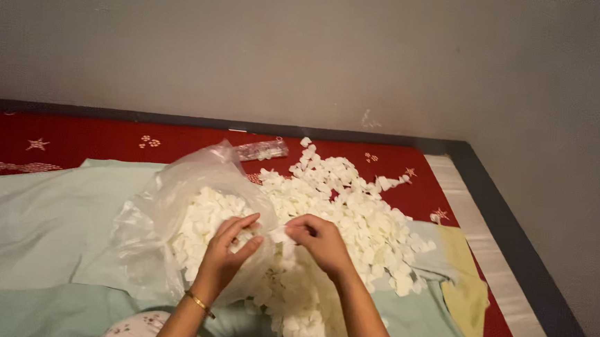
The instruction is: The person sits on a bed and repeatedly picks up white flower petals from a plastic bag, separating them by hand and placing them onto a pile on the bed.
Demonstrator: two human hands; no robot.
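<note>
Grey walls meet at the far right corner, and below them a red cloth with small star patterns covers the floor, with a pale green sheet spread over its near part and a yellow cloth at the sheet's right edge. On the sheet lies a clear plastic bag, its mouth toward the right, partly filled with small white pieces; many more lie loose in a heap just right of the bag, reaching the red cloth. Both hands meet at the bag's mouth: the left hand rests on the bag, fingers curled, and the right hand pinches one white piece. The thin bag looks slack, so pieces could spill back out, and loose ones near the heap's far edge could scatter.
</note>
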